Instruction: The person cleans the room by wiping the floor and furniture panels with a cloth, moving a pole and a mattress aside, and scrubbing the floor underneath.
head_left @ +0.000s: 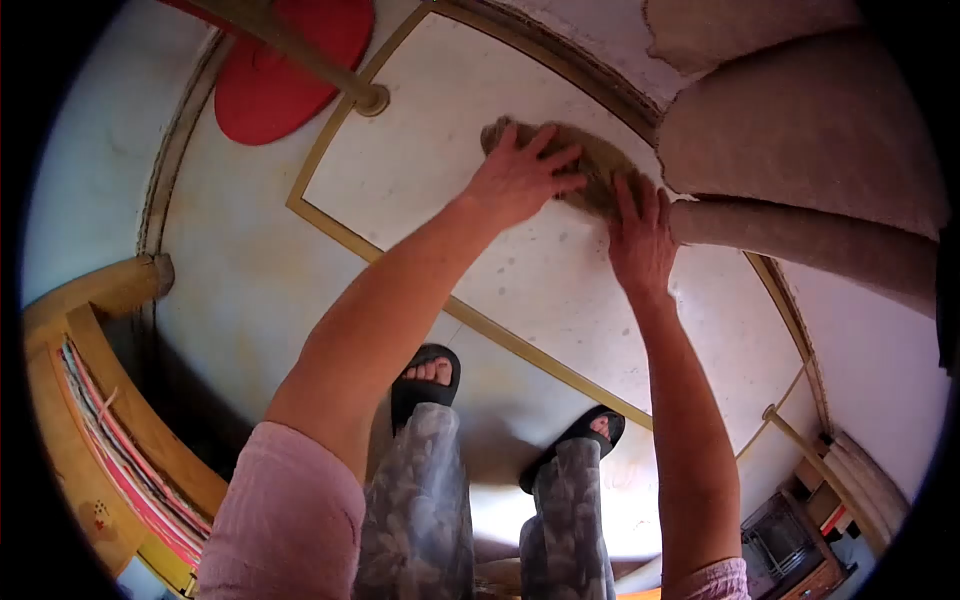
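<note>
A crumpled brown cloth is between my two hands, over a pale speckled surface with tan borders. My left hand grips its left part from above, fingers apart over the fabric. At the cloth's right end is my right hand, its fingers pointing away from me and against the fabric. The undersides of both hands are hidden, and so is part of the cloth. Both forearms reach forward from pink sleeves. My feet in black sandals stand below.
A red round disc lies at upper left beside a tan pole. Large brown fabric-covered shapes rise close to my right hand. A wooden piece of furniture holding stacked, coloured layers stands at left. Dark shelving is at lower right.
</note>
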The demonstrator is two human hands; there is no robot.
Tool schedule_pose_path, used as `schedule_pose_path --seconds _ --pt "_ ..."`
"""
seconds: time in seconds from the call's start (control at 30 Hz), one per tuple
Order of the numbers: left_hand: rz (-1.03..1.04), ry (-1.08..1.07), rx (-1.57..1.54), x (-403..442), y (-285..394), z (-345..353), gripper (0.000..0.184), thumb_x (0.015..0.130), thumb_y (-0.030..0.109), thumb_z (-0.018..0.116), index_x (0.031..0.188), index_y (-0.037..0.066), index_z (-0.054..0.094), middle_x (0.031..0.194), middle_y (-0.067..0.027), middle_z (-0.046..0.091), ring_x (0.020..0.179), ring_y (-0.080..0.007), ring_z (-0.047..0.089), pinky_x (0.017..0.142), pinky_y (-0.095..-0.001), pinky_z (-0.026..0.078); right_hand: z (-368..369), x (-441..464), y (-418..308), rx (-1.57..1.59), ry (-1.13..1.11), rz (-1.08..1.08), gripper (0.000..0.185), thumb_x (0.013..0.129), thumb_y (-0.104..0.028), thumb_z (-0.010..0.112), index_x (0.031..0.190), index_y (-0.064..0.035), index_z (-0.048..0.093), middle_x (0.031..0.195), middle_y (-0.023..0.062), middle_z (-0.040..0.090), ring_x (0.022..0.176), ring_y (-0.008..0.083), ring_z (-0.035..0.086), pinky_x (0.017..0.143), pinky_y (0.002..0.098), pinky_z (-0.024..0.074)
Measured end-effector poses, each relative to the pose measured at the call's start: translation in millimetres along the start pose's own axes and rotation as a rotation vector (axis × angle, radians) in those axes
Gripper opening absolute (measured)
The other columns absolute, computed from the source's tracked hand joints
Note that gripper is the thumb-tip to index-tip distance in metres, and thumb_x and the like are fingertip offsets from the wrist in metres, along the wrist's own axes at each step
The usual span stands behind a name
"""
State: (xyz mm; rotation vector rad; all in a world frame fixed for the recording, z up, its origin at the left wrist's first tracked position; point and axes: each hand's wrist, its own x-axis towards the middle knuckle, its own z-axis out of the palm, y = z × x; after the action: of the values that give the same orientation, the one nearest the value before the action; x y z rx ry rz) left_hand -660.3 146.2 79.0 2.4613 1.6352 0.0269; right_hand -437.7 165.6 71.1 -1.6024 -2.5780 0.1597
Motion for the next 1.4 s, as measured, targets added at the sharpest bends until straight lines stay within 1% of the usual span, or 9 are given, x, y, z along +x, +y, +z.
schedule_pose_path --seconds 0.2,0.33,0.47,0.63,0.83,1.03,1.13,1.23,1.4 --pt "-0.197 0.021 -0.068 -53 -11 0 0.055 0.082 0.002 0.059 0.133 0.024 0.057 0.15 -0.0059 0.039 0.14 -0.0345 0.029 0.109 -0.0631 0.023 19 -3 -57 0.031 0.012 -0.065 0.057 0.085 -0.018 0.058 0.14 -0.0264 0.046 0.147 0.0137 0.038 0.134 0.0429 0.032 0.099 0.0646 0.0352" --pt "-0.291 -0.007 -0.031 -154 8 1 0.059 0.079 0.002 0.062 0.134 0.02 0.055 0.151 -0.0082 0.036 0.141 -0.0375 0.026 0.109 -0.066 0.02 0 -57 -120 0.172 -0.226 -0.132 0.068 0.083 -0.021 0.065 0.145 -0.0213 0.039 0.151 0.0172 0.029 0.141 0.0458 0.021 0.103 0.0678 0.0295" --pt "-0.415 -0.096 -0.111 -206 41 1 0.058 0.081 0.008 0.062 0.137 0.018 0.053 0.155 -0.01 0.029 0.14 -0.0437 0.023 0.107 -0.0667 0.022 -9 -96 -140 0.243 -0.235 -0.175 0.061 0.085 -0.02 0.063 0.142 -0.019 0.043 0.152 0.0151 0.028 0.142 0.0443 0.019 0.105 0.0669 0.0271" --pt "-0.38 -0.013 -0.182 -176 25 15 0.053 0.086 0.009 0.058 0.138 0.013 0.05 0.156 -0.0109 0.026 0.138 -0.0462 0.025 0.109 -0.0611 0.026 5 -77 -139 0.193 -0.244 -0.16 0.052 0.09 -0.024 0.056 0.139 -0.0128 0.046 0.148 0.0143 0.034 0.141 0.0447 0.022 0.105 0.0667 0.0262" --pt "-0.33 0.082 -0.063 -86 -54 6 0.051 0.088 0.008 0.054 0.138 0.014 0.05 0.156 -0.0147 0.025 0.138 -0.0452 0.028 0.11 -0.0584 0.029 27 31 -112 0.13 -0.07 -0.236 0.049 0.091 -0.018 0.056 0.139 -0.0088 0.045 0.15 0.0165 0.032 0.139 0.0467 0.023 0.106 0.0597 0.0314" --pt "-0.586 0.19 -0.084 -26 -120 2 0.044 0.094 0.016 0.051 0.139 0.016 0.05 0.155 -0.0251 0.019 0.138 -0.0466 0.03 0.108 -0.0554 0.035 34 137 -117 0.028 -0.019 -0.414 0.049 0.094 -0.021 0.053 0.14 -0.0086 0.045 0.149 0.0141 0.035 0.139 0.0447 0.027 0.106 0.0598 0.0339" --pt "-0.696 0.341 -0.227 -8 -148 12 0.048 0.091 0.022 0.054 0.138 0.025 0.05 0.156 -0.0223 0.019 0.14 -0.0417 0.028 0.105 -0.0573 0.036 32 174 -116 -0.02 -0.097 -0.464 0.049 0.095 -0.021 0.052 0.142 -0.0092 0.044 0.15 0.0121 0.036 0.139 0.0432 0.029 0.106 0.0583 0.0352" --pt "-0.795 0.27 -0.171 7 -146 13 0.048 0.087 0.021 0.057 0.135 0.024 0.052 0.156 -0.0201 0.023 0.139 -0.042 0.03 0.103 -0.0611 0.035 27 177 -103 0.025 -0.115 -0.486 0.05 0.094 -0.018 0.052 0.142 -0.0093 0.043 0.147 0.0128 0.039 0.135 0.0426 0.034 0.105 0.0563 0.0375" --pt "-0.513 0.232 -0.185 30 -109 10 0.053 0.081 0.017 0.06 0.133 0.026 0.054 0.149 -0.0161 0.036 0.134 -0.0419 0.036 0.102 -0.0616 0.035 26 157 -46 -0.057 -0.038 -0.416 0.05 0.091 -0.014 0.054 0.139 -0.0063 0.043 0.135 0.0173 0.046 0.123 0.0409 0.045 0.102 0.0521 0.0412"
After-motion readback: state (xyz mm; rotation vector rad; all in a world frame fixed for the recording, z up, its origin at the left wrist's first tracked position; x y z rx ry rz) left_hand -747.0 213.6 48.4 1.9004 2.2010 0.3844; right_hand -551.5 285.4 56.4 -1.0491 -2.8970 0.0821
